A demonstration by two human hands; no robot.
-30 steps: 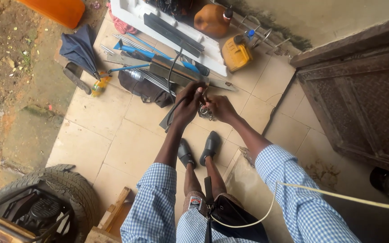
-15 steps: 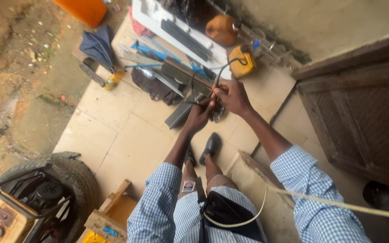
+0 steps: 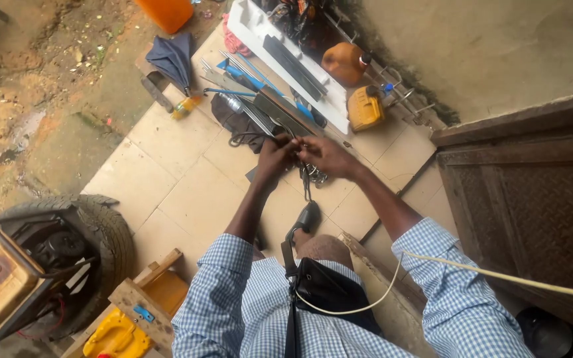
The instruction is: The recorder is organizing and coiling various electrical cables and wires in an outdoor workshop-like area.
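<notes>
Seen from above, the left hand (image 3: 274, 159) and right hand (image 3: 326, 156) meet over a tiled floor (image 3: 187, 185), fingers pinched together on a small dark metal part (image 3: 312, 174) dangling between them. Metal bars (image 3: 270, 109) lie just beyond, near the floor's far edge.

1. The floor (image 3: 187, 192) is laid with large beige tiles, dusty, with dark joints.
2. Beyond the tiles on the left lies bare brown earth (image 3: 28, 86), damp in patches.
3. A rough grey plastered wall (image 3: 499, 46) stands at the upper right.
4. Below it is a dark brown wooden door (image 3: 538, 199) with panelled, patterned faces.
5. The light is soft, even daylight, without hard shadows.
</notes>
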